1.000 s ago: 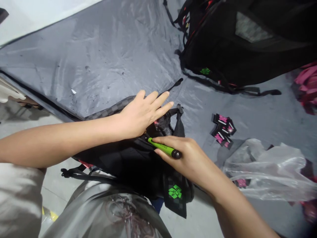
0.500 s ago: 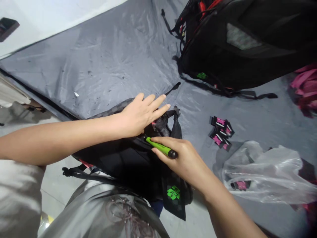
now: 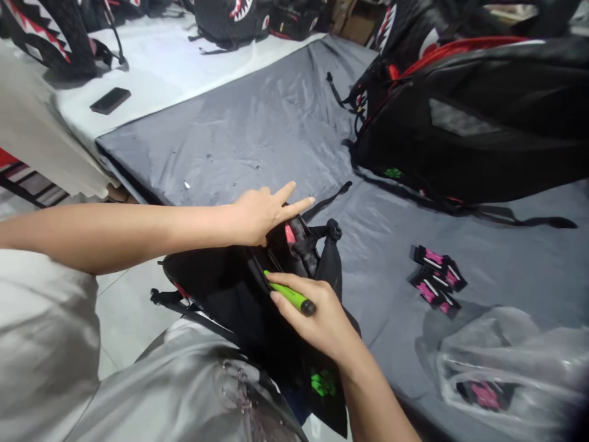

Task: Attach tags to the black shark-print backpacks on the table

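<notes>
A black backpack (image 3: 221, 291) lies at the table's near edge, partly against my body, with a green print on its lower end. My left hand (image 3: 262, 215) rests on the backpack's far side, some fingers stretched out; its thumb is mostly hidden. My right hand (image 3: 317, 307) grips a bright green tool shaped like a marker (image 3: 289, 298), with a black rounded end. The tool's far tip meets the dark fabric near a seam; I cannot make out what sort of tip it has. Black straps (image 3: 329, 252) hang off the backpack's right end.
A larger black backpack (image 3: 460, 147) lies at the back right. Several black and pink tags (image 3: 437, 279) sit in a cluster to the right, near a clear plastic bag (image 3: 510, 362). On a white surface at the back are a phone (image 3: 110, 100) and shark-mouth backpacks (image 3: 230, 21).
The view has tilted up, showing more of the back. My right hand has drawn the green tool slightly toward me, away from my left hand, whose fingers have partly curled.
</notes>
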Motion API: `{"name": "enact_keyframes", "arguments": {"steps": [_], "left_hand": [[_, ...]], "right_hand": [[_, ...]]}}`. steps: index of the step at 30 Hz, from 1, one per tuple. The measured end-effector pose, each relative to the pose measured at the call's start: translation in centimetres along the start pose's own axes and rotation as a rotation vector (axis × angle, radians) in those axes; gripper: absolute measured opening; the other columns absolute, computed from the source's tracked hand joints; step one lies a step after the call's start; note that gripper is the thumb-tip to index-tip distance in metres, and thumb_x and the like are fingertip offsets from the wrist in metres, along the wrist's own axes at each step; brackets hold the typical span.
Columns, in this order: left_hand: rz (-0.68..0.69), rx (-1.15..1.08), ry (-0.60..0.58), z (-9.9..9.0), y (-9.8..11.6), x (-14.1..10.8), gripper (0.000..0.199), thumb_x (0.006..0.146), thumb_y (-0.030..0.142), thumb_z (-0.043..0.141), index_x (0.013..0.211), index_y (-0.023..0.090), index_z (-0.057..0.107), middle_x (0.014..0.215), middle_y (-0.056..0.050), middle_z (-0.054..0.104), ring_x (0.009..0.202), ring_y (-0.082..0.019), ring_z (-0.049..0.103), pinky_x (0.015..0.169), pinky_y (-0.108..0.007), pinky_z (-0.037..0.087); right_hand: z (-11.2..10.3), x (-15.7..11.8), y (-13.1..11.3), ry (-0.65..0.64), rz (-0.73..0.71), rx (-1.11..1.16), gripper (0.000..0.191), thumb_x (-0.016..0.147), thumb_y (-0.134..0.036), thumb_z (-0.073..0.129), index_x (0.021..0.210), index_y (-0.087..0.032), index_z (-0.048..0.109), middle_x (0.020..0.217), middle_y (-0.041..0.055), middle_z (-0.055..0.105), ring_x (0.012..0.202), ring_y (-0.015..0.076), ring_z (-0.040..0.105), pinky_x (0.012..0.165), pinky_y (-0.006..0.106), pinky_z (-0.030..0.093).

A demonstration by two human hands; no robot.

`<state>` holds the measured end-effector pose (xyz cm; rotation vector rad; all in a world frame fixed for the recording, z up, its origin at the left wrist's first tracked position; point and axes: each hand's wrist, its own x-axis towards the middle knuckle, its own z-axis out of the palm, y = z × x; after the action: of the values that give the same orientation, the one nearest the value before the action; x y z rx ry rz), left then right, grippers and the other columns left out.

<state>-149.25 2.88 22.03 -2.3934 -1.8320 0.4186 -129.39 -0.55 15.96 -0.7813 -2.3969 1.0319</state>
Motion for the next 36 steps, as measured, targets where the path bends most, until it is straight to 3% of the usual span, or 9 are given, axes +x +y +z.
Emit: {"name": "enact_keyframes", "arguments": {"steps": [5,8,11,14,17,21,24,30,36], "left_hand": [[-0.015,-0.04,0.028,0.7,-0.7,-0.4,0.122,0.071,0.036,0.08,0.158,0.032,-0.006,0.165,-0.016,0.011,0.12,-0.035,0.056,0.089,-0.04,0.051],[-0.112,-0.085,0.065,1.1,-0.5,-1.2,0.122,0.072,0.039,0.079,0.159,0.027,-0.005,0.165,-0.02,0.011,0.121,-0.037,0.056,0.091,-0.041,0.051],[-0.174,-0.129,0.083,1.1,-0.4,-1.9,0.119,0.075,0.038,0.078,0.159,0.024,-0.005,0.163,-0.022,0.015,0.123,-0.037,0.056,0.093,-0.04,0.05],[-0.127,-0.174,0.019,0.4,-1.0,-2.4,0.122,0.073,0.031,0.077,0.157,0.027,-0.011,0.164,-0.021,0.012,0.127,-0.033,0.054,0.094,-0.036,0.05],[-0.118,-0.19,-0.112,-0.1,-2.0,-3.0,0.138,0.064,0.033,0.083,0.154,0.03,-0.021,0.164,-0.022,0.007,0.133,-0.035,0.05,0.094,-0.036,0.05],[-0.251,-0.18,-0.157,0.4,-2.2,-4.2,0.138,0.065,0.039,0.083,0.153,0.034,-0.024,0.162,-0.024,0.012,0.124,-0.037,0.057,0.088,-0.039,0.052],[-0.301,-0.139,-0.112,1.5,-2.0,-4.5,0.132,0.069,0.036,0.08,0.153,0.035,-0.022,0.154,-0.023,0.032,0.113,-0.036,0.063,0.082,-0.038,0.053],[-0.223,-0.119,-0.055,2.4,-2.7,-4.5,0.108,0.08,0.02,0.061,0.156,0.029,-0.016,0.132,-0.018,0.052,0.095,-0.027,0.068,0.073,-0.03,0.051],[-0.264,-0.193,-0.022,3.0,-1.5,-8.6,0.097,0.085,0.019,0.052,0.157,0.026,-0.013,0.115,-0.012,0.061,0.086,-0.022,0.067,0.07,-0.027,0.048]], "right_hand": [[0.2,-1.1,0.2,0.026,-0.101,-0.114,0.029,0.093,-0.025,0.056,0.118,-0.022,0.07,0.099,0.0056,0.077,0.076,0.019,0.073,0.074,0.029,0.058],[0.6,-1.2,0.5,0.369,-0.228,-0.31,0.037,0.096,-0.02,0.051,0.131,-0.023,0.062,0.103,0.0094,0.076,0.082,0.0215,0.072,0.08,0.034,0.057],[1.3,0.6,0.5,0.631,-0.143,-0.551,0.052,0.092,-0.027,0.062,0.141,-0.019,0.05,0.132,0.019,0.063,0.125,0.0336,0.057,0.103,0.052,0.045],[2.4,4.1,0.1,0.495,-0.031,-0.747,0.084,0.078,-0.036,0.08,0.148,-0.013,0.039,0.153,0.0268,0.037,0.145,0.0448,0.027,0.109,0.069,0.025],[3.5,6.8,-0.1,0.386,-0.013,-0.823,0.103,0.069,-0.036,0.087,0.152,-0.014,0.031,0.157,0.0298,0.026,0.146,0.047,0.021,0.11,0.072,0.015],[4.3,7.6,0.0,0.386,-0.011,-0.817,0.094,0.074,-0.034,0.083,0.151,-0.017,0.032,0.153,0.0271,0.035,0.14,0.0415,0.033,0.112,0.068,0.017],[4.6,7.7,0.2,0.408,-0.006,-0.804,0.083,0.079,-0.03,0.077,0.149,-0.015,0.035,0.147,0.0263,0.043,0.129,0.0371,0.045,0.112,0.065,0.02],[4.5,8.0,0.4,0.404,-0.024,-0.799,0.078,0.081,-0.031,0.073,0.148,-0.013,0.037,0.14,0.0263,0.048,0.119,0.0365,0.051,0.109,0.063,0.024],[5.0,6.3,-0.7,0.355,-0.144,-0.748,0.074,0.084,-0.03,0.07,0.148,-0.013,0.037,0.139,0.0266,0.048,0.119,0.0367,0.05,0.109,0.064,0.026]]}}
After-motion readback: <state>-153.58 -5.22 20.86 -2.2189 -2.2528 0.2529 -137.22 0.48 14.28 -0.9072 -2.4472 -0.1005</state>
